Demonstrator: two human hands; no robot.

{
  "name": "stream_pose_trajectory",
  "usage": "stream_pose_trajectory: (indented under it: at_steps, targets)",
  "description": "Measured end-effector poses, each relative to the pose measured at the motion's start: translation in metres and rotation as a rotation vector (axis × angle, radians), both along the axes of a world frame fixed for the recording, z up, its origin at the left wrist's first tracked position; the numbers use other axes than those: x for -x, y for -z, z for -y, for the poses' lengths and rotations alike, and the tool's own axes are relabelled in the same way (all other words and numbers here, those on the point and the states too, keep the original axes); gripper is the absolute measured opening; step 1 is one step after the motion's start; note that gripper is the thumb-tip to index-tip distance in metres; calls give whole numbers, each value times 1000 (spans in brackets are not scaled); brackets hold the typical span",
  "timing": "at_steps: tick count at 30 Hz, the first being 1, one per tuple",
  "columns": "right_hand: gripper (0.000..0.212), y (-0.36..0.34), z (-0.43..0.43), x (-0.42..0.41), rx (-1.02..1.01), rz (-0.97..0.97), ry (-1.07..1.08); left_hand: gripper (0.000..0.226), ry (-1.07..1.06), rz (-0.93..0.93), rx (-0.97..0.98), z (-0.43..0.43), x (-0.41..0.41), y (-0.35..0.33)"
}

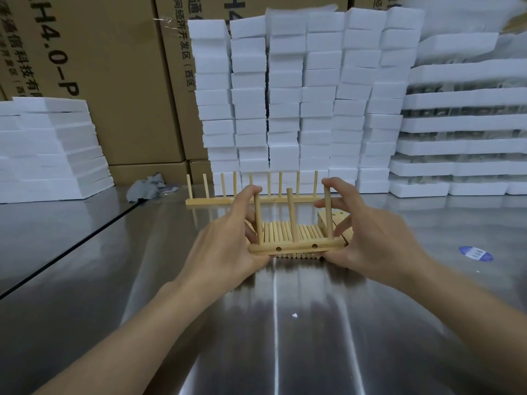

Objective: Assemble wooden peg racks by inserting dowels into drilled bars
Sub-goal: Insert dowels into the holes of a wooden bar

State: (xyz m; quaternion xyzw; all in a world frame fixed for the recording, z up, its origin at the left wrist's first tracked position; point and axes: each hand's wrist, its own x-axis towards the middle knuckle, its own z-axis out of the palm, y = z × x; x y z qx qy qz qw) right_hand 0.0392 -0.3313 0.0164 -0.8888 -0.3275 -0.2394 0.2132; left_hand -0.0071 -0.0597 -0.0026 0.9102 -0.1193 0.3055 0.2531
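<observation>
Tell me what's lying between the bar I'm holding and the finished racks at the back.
Head view: a row of loose dowels lies just behind the bar, then a bare strip of steel table up to the finished racks.

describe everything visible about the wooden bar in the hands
The wooden bar is a pale, smooth strip of wood, held level and crosswise. Three dowels stand upright in its top, at each end and the middle. Two round holes show in the face towards the camera. The left hand grips its left end, the right hand its right end. It sits over a row of loose dowels on the steel table; contact unclear.
</observation>
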Motion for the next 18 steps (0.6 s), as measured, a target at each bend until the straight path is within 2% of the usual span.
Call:
stream_pose_trajectory:
  at_steps: [4, 10, 15, 18]
  targets:
    - [111, -1, 1, 1, 34, -21, 0, 120, -56, -11, -85, 3, 4, -1]
    - [109, 0, -7, 7, 48, -16, -18, 130, -109, 140, -328, 12, 11, -5]
    - [105, 2, -18, 13, 67, 35, -61, 113, -96, 157, -375, 19, 16, -10]
    - [107, 3, -18, 15, 84, 39, -68, 112, -66, 161, -380, 17, 16, -13]
